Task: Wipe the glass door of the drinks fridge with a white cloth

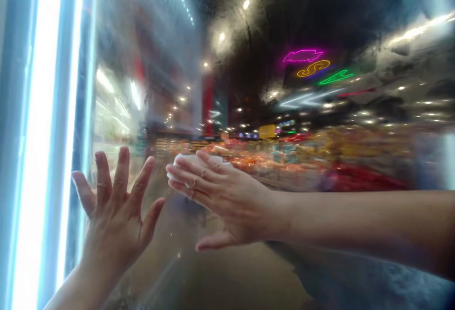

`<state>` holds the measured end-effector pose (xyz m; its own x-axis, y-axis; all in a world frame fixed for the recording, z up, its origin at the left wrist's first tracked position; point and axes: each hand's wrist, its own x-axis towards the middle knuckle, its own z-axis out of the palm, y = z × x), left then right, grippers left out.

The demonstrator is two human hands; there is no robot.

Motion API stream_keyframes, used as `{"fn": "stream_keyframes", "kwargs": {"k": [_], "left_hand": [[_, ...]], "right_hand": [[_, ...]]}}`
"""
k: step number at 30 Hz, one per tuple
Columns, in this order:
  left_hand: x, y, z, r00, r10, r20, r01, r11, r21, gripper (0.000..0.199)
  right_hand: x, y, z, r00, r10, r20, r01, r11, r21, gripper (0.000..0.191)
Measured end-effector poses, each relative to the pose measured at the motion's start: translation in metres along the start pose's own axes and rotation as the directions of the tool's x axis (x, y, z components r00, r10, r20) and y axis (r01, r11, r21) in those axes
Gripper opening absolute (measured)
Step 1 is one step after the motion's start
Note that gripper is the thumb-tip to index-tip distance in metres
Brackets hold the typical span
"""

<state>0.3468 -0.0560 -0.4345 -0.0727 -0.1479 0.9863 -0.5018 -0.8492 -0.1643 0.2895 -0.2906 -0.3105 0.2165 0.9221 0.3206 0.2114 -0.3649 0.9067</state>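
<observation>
My left hand (pixel 115 217) is spread flat against an upright glass pane (pixel 209 277), all fingers apart and nothing in it. To its right, my right hand (pixel 231 196) reaches in from the right edge with its palm towards the pane. Under its straight fingers it presses a white cloth or tissue (pixel 192 159); most of it is covered by the fingers, with only its edges showing. The right thumb points left, away from the cloth. Cloudy smears show on the glass.
Bright white light tubes (pixel 44 134) run vertically along the left side, close to my left hand. Beyond the glass, blurred shelves of colourful goods (pixel 337 153) stretch back under ceiling lights. A pink neon sign (pixel 303 56) glows at upper right.
</observation>
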Motion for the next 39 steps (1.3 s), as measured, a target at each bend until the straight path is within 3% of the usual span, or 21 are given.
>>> {"fn": "stream_keyframes", "kwargs": {"k": [2,6,7,10,11,13,15,16,17,19,21,22,24,26,29,30,32,35,36,37,39], "left_hand": [[0.000,-0.003,-0.001,1.000,0.004,-0.015,-0.004,1.000,0.006,0.078],[0.004,-0.001,-0.001,0.998,0.015,-0.063,-0.015,1.000,0.005,0.077],[0.008,0.001,0.000,0.997,0.016,-0.071,-0.017,1.000,-0.007,0.076],[0.027,0.009,0.005,0.995,0.041,-0.095,-0.045,0.998,-0.041,0.075],[0.036,0.014,0.007,0.993,0.056,-0.100,-0.061,0.997,-0.046,0.075],[0.057,0.024,0.010,0.991,0.087,-0.101,-0.092,0.995,-0.047,0.078],[0.077,0.036,0.013,0.988,0.113,-0.109,-0.119,0.992,-0.052,0.079],[0.085,0.042,0.015,0.986,0.123,-0.117,-0.130,0.990,-0.055,0.079],[0.091,0.047,0.016,0.983,0.130,-0.127,-0.138,0.989,-0.060,0.078],[0.099,0.056,0.019,0.982,0.138,-0.132,-0.149,0.986,-0.070,0.076],[0.102,0.063,0.020,0.982,0.145,-0.122,-0.155,0.985,-0.073,0.075],[0.101,0.067,0.020,0.982,0.147,-0.117,-0.157,0.985,-0.076,0.076],[0.096,0.078,0.020,0.982,0.152,-0.110,-0.161,0.983,-0.086,0.076],[0.085,0.092,0.021,0.983,0.153,-0.105,-0.163,0.981,-0.103,0.074],[0.059,0.114,0.025,0.980,0.178,-0.094,-0.189,0.973,-0.133,0.073],[0.050,0.121,0.027,0.978,0.188,-0.091,-0.200,0.970,-0.138,0.072],[0.037,0.133,0.031,0.977,0.201,-0.078,-0.210,0.969,-0.132,0.074],[0.027,0.152,0.037,0.983,0.178,-0.043,-0.182,0.977,-0.116,0.079],[0.025,0.160,0.039,0.984,0.175,-0.031,-0.177,0.977,-0.116,0.081],[0.023,0.168,0.042,0.984,0.180,-0.019,-0.181,0.976,-0.121,0.081],[0.014,0.186,0.048,0.981,0.194,0.013,-0.191,0.971,-0.144,0.082]], "right_hand": [[0.005,0.008,-0.001,1.000,-0.004,0.014,0.004,1.000,-0.008,0.104],[0.013,0.041,-0.012,0.938,0.336,-0.087,-0.338,0.941,-0.007,0.107],[0.011,0.045,-0.015,0.943,0.320,-0.090,-0.322,0.947,-0.011,0.109],[-0.004,0.056,-0.023,0.995,0.096,-0.016,-0.097,0.994,-0.048,0.101],[-0.009,0.062,-0.026,0.996,0.089,0.003,-0.089,0.994,-0.059,0.097],[-0.017,0.079,-0.034,0.969,0.246,-0.017,-0.246,0.967,-0.071,0.094],[-0.024,0.091,-0.041,0.898,0.434,-0.068,-0.438,0.897,-0.062,0.099],[-0.029,0.093,-0.044,0.884,0.460,-0.082,-0.465,0.883,-0.056,0.101],[-0.035,0.092,-0.045,0.900,0.429,-0.079,-0.434,0.899,-0.053,0.102],[-0.051,0.086,-0.045,0.966,0.255,-0.035,-0.257,0.965,-0.050,0.103],[-0.071,0.081,-0.045,0.981,0.194,-0.020,-0.195,0.979,-0.061,0.100],[-0.082,0.079,-0.045,0.964,0.264,-0.046,-0.266,0.961,-0.078,0.097],[-0.106,0.070,-0.044,0.865,0.479,-0.153,-0.496,0.861,-0.111,0.091],[-0.130,0.049,-0.043,0.797,0.563,-0.219,-0.595,0.794,-0.125,0.094],[-0.166,0.008,-0.040,0.952,0.307,-0.011,-0.306,0.945,-0.118,0.108],[-0.178,0.002,-0.040,0.966,0.258,0.023,-0.253,0.960,-0.122,0.108],[-0.201,0.001,-0.043,0.897,0.440,-0.042,-0.441,0.887,-0.136,0.104],[-0.230,0.005,-0.046,0.631,0.743,-0.225,-0.773,0.625,-0.105,0.094],[-0.239,-0.001,-0.044,0.605,0.759,-0.240,-0.793,0.601,-0.097,0.095],[-0.247,-0.012,-0.042,0.629,0.743,-0.231,-0.775,0.624,-0.102,0.098],[-0.267,-0.045,-0.036,0.782,0.614,-0.106,-0.623,0.773,-0.124,0.111]]}}
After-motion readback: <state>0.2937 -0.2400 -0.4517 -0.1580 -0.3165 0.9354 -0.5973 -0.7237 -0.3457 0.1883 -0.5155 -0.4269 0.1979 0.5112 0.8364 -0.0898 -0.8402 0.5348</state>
